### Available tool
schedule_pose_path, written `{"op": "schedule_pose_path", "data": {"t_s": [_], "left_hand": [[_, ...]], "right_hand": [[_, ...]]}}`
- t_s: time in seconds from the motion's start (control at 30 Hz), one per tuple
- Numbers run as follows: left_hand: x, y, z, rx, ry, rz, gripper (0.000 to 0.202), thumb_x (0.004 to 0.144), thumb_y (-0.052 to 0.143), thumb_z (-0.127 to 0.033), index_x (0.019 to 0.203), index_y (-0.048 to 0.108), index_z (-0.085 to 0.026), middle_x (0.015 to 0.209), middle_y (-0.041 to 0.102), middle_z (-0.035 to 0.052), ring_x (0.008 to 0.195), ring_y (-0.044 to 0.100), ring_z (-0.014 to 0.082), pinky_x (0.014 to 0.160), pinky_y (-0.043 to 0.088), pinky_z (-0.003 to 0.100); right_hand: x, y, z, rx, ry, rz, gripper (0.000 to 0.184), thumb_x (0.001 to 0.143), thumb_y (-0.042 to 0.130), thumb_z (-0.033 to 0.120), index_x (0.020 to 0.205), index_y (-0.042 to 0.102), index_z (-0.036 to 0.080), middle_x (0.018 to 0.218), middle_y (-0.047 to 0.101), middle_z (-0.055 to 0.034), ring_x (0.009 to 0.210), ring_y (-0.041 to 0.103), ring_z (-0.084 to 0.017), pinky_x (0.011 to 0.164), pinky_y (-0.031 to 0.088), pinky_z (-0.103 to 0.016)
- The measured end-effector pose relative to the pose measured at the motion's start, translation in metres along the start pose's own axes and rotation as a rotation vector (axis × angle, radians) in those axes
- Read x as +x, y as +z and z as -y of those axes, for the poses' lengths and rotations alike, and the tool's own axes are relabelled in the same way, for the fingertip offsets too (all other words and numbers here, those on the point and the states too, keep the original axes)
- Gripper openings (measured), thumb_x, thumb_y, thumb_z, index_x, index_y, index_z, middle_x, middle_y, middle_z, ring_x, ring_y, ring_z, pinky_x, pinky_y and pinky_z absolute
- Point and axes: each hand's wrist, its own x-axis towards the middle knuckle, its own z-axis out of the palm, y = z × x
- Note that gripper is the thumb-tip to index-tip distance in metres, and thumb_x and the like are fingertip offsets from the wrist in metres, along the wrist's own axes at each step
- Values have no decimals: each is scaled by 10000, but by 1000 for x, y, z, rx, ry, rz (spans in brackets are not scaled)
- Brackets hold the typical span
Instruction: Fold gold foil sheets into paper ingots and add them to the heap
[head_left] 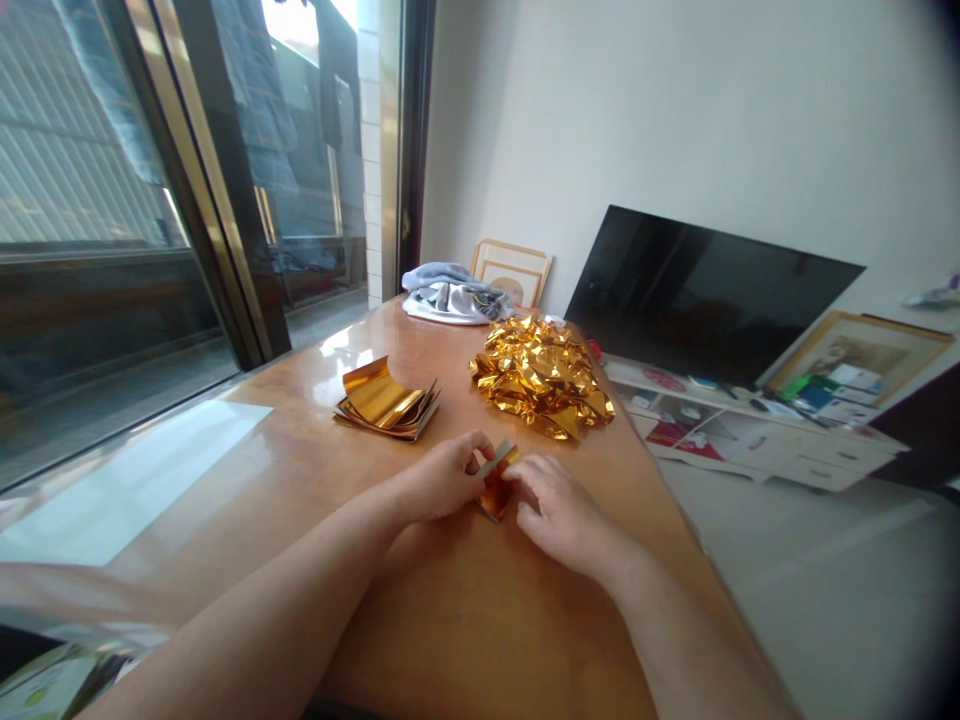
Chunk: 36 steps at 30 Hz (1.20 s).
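Note:
Between my two hands, just above the wooden table (465, 610), is a sheet of gold foil paper (495, 492), partly folded, with a pale strip along its upper edge. My left hand (454, 475) is closed on its left side, thumb and fingers bent. On the opposite side, my right hand (551, 505) pinches the sheet near its top with curled fingers. A stack of flat gold foil sheets (386, 400) lies beyond my left hand, its top sheet curling up. Past my right hand sits a heap of folded gold foil pieces (544, 375).
Folded clothes (454, 295) rest at the table's far end, near leaning picture frames (514, 270). A pale sheet (142, 480) covers part of the left side. To the right stand a white cabinet (750, 450) and a dark television (705, 295).

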Motion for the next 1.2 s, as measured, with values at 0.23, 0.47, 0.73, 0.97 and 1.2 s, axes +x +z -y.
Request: {"op": "schedule_pose_path", "data": {"t_s": [0.23,0.47,0.73,0.97,1.2], "left_hand": [[1,-11,-3,-350,-54,1,298,676,626,-107,963,573,-164,712,601,-37,596,556,85,539,362,176],[1,-4,2,-209,-68,36,277,662,687,-183,911,571,-155,771,651,-6,670,593,124,578,405,205],[-2,3,0,247,15,41,227,689,586,-176,911,633,-191,780,679,-2,702,593,164,567,385,229],[-4,-11,-7,534,169,63,142,687,593,-166,733,723,-201,790,673,39,775,587,192,681,405,254],[-9,-25,-8,457,97,162,242,672,570,-143,733,788,-229,759,709,26,725,603,181,682,416,247]], "right_hand": [[2,-4,18,-160,-40,-69,368,779,716,212,1116,577,258,1143,588,-83,1065,498,-288,931,394,-438],[5,4,23,-225,-122,-51,173,802,644,139,934,578,229,1019,611,-58,983,497,-250,868,379,-399],[2,10,19,-145,-114,63,105,839,594,118,878,591,216,963,605,-48,941,536,-205,832,429,-332],[1,8,20,-114,-110,79,106,878,571,136,913,623,221,964,619,-46,933,554,-198,824,449,-319],[-3,5,23,-61,-76,61,131,855,593,128,934,625,228,939,641,-40,895,575,-200,801,460,-317]]}}
